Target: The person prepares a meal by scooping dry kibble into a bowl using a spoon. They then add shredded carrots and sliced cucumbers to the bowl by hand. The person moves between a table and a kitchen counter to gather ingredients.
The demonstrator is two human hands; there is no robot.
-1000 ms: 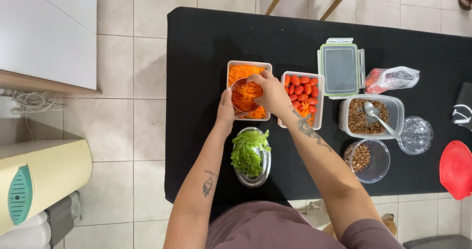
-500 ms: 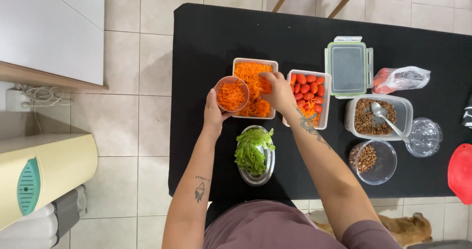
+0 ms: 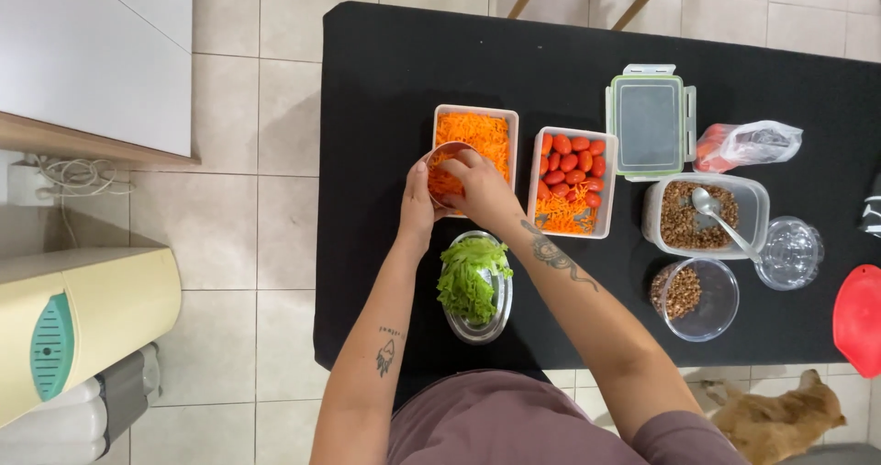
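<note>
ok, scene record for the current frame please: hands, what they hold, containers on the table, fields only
left hand: holds small round bowl of grated carrot
right hand: fingers in the small round bowl
carrot tub: rectangular, just behind the bowl
tomato tub: cherry tomatoes plus some carrot, right of carrot tub
lettuce bowl: clear, nearest the person
grain tub: spoon inside
grain bowl: round, partly filled
table: black
dog: on floor, lower right
</note>
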